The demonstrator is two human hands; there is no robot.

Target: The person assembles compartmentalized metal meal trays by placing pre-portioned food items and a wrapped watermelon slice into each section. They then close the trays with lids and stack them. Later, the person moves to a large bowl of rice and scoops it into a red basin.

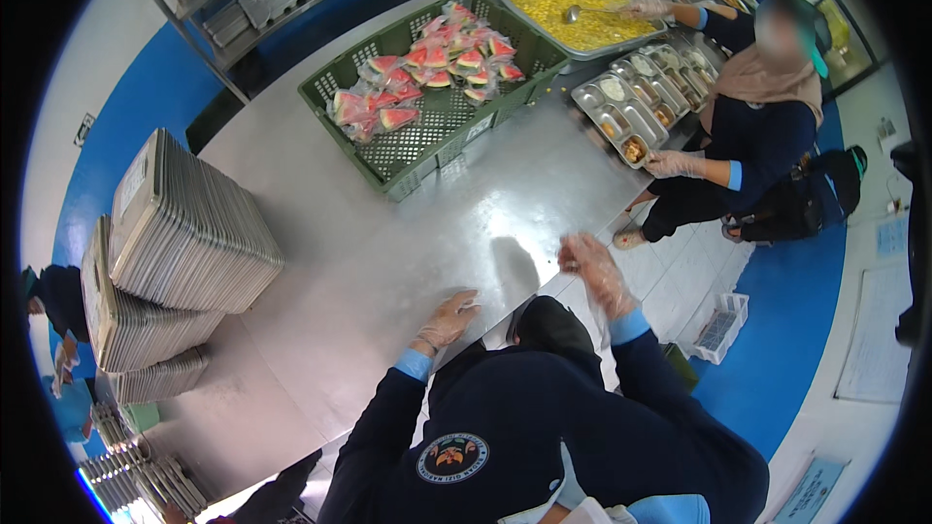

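Observation:
My left hand, in a clear plastic glove, rests at the near edge of the steel table, its fingers loosely bent with nothing seen in them. Held over the table's right corner is my right hand, gloved too, fingers loosely curved and apart; no object shows in it. Farther off, a green perforated crate holds several wrapped watermelon wedges. To its right lie compartment food trays, filled with food, next to a co-worker. One gloved hand of that person touches the nearest tray; the other holds a ladle.
A large grey tub of chopped yellow food stands behind the crate. Tall stacks of metal trays fill the table's left end. A metal rack stands at the far left. On the floor at right sits a white basket.

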